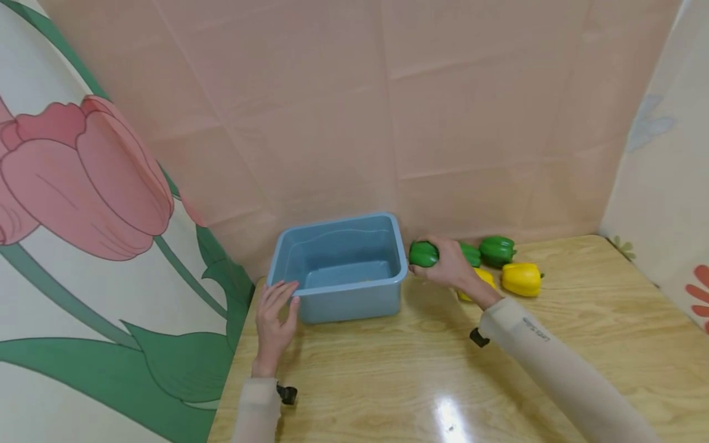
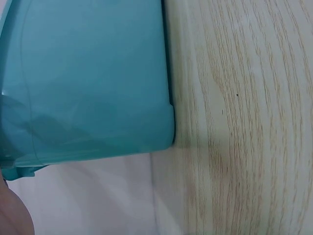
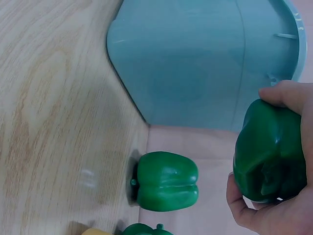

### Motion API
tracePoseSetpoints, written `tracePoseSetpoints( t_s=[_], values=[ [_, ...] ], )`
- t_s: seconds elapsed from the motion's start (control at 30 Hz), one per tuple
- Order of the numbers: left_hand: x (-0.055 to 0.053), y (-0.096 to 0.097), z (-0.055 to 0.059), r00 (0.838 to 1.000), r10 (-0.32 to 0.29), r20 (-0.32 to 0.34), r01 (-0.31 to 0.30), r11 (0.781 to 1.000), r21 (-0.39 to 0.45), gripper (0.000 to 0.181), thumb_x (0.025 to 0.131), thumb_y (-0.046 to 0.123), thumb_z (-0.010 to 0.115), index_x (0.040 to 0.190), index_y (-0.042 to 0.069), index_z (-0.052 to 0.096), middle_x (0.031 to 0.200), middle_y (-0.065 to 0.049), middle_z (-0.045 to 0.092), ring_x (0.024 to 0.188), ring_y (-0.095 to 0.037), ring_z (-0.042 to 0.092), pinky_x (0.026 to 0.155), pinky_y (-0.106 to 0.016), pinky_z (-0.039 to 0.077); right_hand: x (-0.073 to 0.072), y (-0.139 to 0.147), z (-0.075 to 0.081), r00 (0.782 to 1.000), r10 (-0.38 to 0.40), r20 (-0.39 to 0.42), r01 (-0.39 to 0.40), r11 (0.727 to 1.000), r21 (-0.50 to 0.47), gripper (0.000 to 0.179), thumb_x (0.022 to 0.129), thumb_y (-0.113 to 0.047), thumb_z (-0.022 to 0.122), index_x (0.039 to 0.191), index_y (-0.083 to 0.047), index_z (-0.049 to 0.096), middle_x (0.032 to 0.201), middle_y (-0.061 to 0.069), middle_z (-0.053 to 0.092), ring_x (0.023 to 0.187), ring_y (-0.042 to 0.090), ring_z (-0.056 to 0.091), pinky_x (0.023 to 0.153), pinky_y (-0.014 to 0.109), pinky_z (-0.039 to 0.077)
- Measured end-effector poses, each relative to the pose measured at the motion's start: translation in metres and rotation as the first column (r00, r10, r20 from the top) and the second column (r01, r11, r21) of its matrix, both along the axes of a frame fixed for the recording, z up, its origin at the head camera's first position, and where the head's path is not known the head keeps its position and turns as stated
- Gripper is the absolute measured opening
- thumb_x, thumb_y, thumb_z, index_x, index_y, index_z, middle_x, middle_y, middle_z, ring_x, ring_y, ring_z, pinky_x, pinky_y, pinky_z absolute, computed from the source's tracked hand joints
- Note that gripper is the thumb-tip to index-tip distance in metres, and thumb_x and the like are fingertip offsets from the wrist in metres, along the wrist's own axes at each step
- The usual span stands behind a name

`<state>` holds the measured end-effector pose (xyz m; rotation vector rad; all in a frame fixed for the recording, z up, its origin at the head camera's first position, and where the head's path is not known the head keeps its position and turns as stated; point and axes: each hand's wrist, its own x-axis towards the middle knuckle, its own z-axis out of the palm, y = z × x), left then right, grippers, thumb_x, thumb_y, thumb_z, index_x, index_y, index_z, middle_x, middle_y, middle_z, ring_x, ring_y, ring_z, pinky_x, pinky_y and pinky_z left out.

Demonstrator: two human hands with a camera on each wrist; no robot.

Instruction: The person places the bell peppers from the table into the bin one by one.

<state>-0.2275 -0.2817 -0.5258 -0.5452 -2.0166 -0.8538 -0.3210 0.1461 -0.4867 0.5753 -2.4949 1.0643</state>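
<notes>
My right hand (image 1: 445,267) grips a green bell pepper (image 1: 423,254) just right of a blue plastic basin (image 1: 346,306). In the right wrist view, thumb and fingers wrap the held pepper (image 3: 269,147) beside the basin's wall (image 3: 186,63), raised near its rim. At the basin's front left corner, my left hand (image 1: 275,320) holds the rim, fingers over it and thumb outside below. Only a bit of that hand (image 2: 13,213) shows in the left wrist view, at the lower left.
Behind my right hand are two more green bell peppers (image 1: 497,250) and two yellow ones (image 1: 522,280), one partly hidden by the wrist. Everything stands on a wood-grain table (image 1: 376,375). A pinkish cloth (image 1: 332,123) hangs at the back, with a painted wall (image 1: 100,184) at left.
</notes>
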Motion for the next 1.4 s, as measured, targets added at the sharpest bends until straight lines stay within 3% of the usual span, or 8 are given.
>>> tracePoseSetpoints(
  t_s=[0.57,1.03,1.4],
  values=[
    [0.001,-0.001,0.0,1.0,0.0,-0.005,0.0,1.0,-0.003,0.034,0.095,0.003,0.075,0.128,0.011,0.079,0.125,-0.011,0.078,0.127,-0.039,0.065,0.119,-0.076,0.03,0.006,0.003,0.018,1.0,0.009,0.024,-0.008,0.997,-0.073,0.053,0.077,-0.027,0.096,0.122,-0.012,0.072,0.114,0.011,0.074,0.094,0.029,0.067,0.077,0.044,0.054],
    [-0.001,-0.002,-0.001,1.0,0.005,-0.005,-0.005,1.0,-0.008,0.035,0.095,0.003,0.075,0.128,0.012,0.079,0.126,-0.01,0.078,0.128,-0.039,0.065,0.12,-0.074,0.031,0.009,-0.002,0.032,0.999,0.002,-0.045,-0.006,0.996,-0.089,0.057,0.078,-0.028,0.096,0.126,-0.011,0.071,0.119,0.013,0.072,0.094,0.03,0.067,0.075,0.045,0.056],
    [0.0,0.0,0.0,1.0,0.009,0.003,-0.009,1.0,-0.007,0.034,0.095,0.003,0.075,0.128,0.011,0.079,0.126,-0.011,0.078,0.129,-0.038,0.064,0.119,-0.075,0.031,0.009,-0.008,0.044,0.998,0.033,-0.046,-0.037,0.996,-0.085,0.056,0.078,-0.028,0.095,0.126,-0.011,0.07,0.119,0.011,0.073,0.096,0.029,0.068,0.077,0.045,0.055]
  ],
)
